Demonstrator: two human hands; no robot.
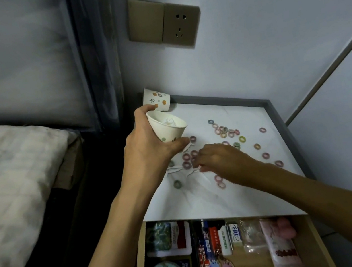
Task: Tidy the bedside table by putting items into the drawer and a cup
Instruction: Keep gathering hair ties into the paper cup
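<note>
My left hand (146, 145) grips a white paper cup (167, 127) with coloured dots, tilted above the left part of the bedside table (240, 197); something white lies inside it. My right hand (219, 158) reaches over the tabletop and pinches a thin white stick at its fingertips. More white sticks (176, 168) lie under my hands. Several small coloured rings (226, 131) are scattered across the white top. The drawer (316, 240) below stands open and holds packets, cards and a round badge.
A second dotted paper cup (156, 99) lies on its side at the table's back left corner. A raised grey rim (287, 128) edges the back and right sides. A bed with a pillow (8, 177) is left. A wall socket (179, 24) is above.
</note>
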